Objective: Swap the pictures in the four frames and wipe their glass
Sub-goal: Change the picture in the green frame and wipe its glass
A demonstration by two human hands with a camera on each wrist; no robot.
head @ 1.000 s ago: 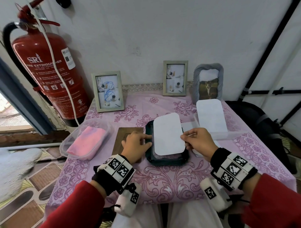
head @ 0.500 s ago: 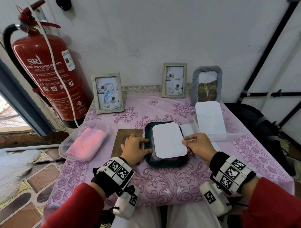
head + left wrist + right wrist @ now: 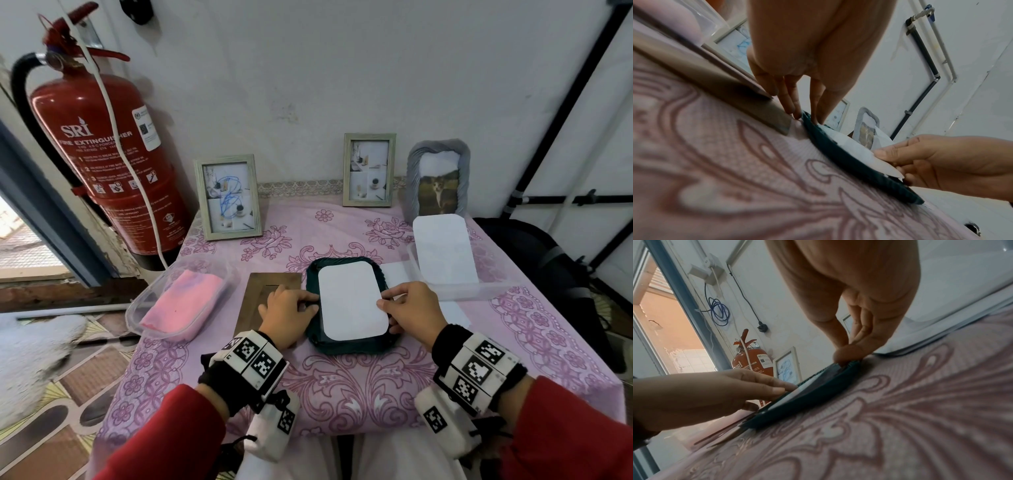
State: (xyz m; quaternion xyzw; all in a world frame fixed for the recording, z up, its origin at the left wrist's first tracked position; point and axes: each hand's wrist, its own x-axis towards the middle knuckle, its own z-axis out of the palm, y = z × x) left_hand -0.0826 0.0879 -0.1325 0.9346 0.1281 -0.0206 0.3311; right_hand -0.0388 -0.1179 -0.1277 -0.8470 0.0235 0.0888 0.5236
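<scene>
On the table [image 3: 342,394], the dark green frame [image 3: 346,346] lies face down in front of the person, and the white sheet [image 3: 352,301], which a second ago was tilted and raised over it, now lies square inside the frame's rim. The right hand [image 3: 416,313] has come down with it and pinches the sheet's right edge between thumb and fingers; in the left wrist view that edge is still lifted a little off the frame. The left hand [image 3: 286,311], fingers extended, presses its fingertips [image 3: 795,112] on the frame's left rim to steady it. So the new picture looks nearly seated, with the brown backing [image 3: 270,298] beside it probably next. Three other frames stand at the wall.
</scene>
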